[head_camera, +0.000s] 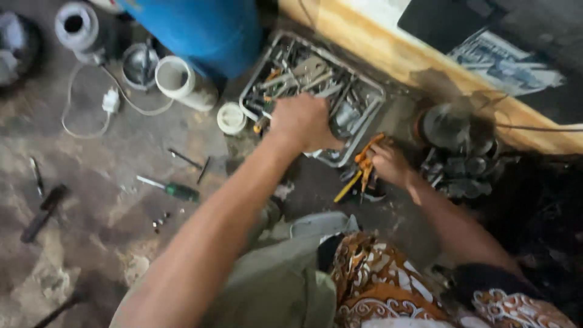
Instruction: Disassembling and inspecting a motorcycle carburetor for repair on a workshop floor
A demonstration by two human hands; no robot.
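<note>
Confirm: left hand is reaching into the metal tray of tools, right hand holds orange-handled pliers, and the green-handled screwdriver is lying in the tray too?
Not quite. The green-handled screwdriver lies on the floor, left of the metal tray, not in it. The rest holds: the left hand is in the tray and the right hand holds the orange-handled pliers. The head view shows it.

left hand [303, 121] in metal tool tray [371, 97], right hand [388, 163] gripping orange pliers [366, 163]

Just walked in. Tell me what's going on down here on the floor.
A person crouches over a metal tray packed with hand tools. Their left hand reaches into the tray, while the right hand grips orange-handled pliers beside it. A green-handled screwdriver lies on the stained floor, apart from both hands.
</note>
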